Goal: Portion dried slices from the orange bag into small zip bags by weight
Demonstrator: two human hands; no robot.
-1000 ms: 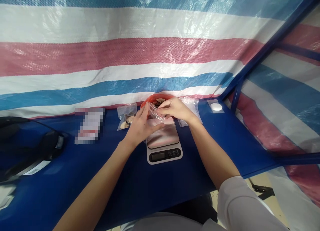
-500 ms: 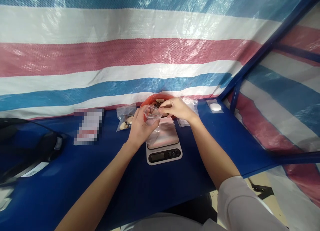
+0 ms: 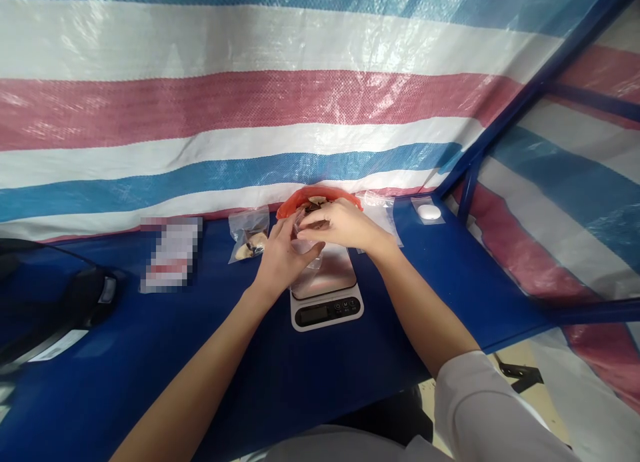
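Note:
A small clear plastic bag is in my left hand, its fingers and thumb curled round the bag near its mouth. My right hand reaches across that mouth, fingers and thumb bent toward each other at the opening. Whatever the right fingertips hold is hidden. Below the bag stands a kitchen scale with a white body and a dark display. Directly behind the hands lies an orange-red bag, with pale and dark dried slices showing at its top.
Left of the hands is a clear zip bag with pale pieces inside. Another clear bag lies to the right, then a white round object on a small clear bag. A blurred-out packet and a black strapped object occupy the left side.
My right hand has moved left, over the mouth of the clear bag, and now covers more of it. The left hand keeps its hold. The view has shifted slightly.

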